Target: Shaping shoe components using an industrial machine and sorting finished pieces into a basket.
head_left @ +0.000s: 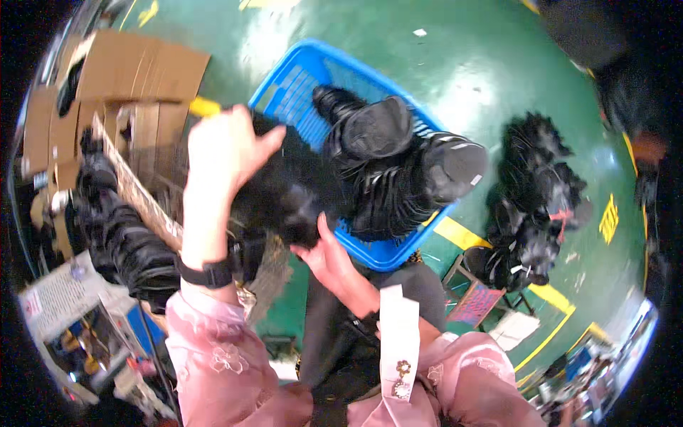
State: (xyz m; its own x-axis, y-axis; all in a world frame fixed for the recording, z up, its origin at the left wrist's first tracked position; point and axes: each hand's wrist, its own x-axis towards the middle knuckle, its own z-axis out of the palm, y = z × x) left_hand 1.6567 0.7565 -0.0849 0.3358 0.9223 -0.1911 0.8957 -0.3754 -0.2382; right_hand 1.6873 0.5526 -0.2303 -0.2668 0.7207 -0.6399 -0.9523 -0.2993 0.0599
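Note:
A dark, motion-blurred black fabric item (302, 181) is held up between my hands, over the near left part of the blue basket (299, 51). My left hand (226, 146) is closed at its upper left side, thumb sticking out to the right. At its lower edge my right hand (329, 257) grips with the thumb raised and the fingers underneath. Blur hides the item's exact shape. Inside the basket lie nested stacks of black caps, with rounded crowns facing up, one at the middle (377, 128) and another at the right (455, 167).
To the left, a long row of black nested items (131, 242) lies beside a cardboard strip (135, 181). Open cardboard boxes (139, 67) stand behind it. A black heap (533, 199) lies on the green floor at right, near a small stool (477, 302).

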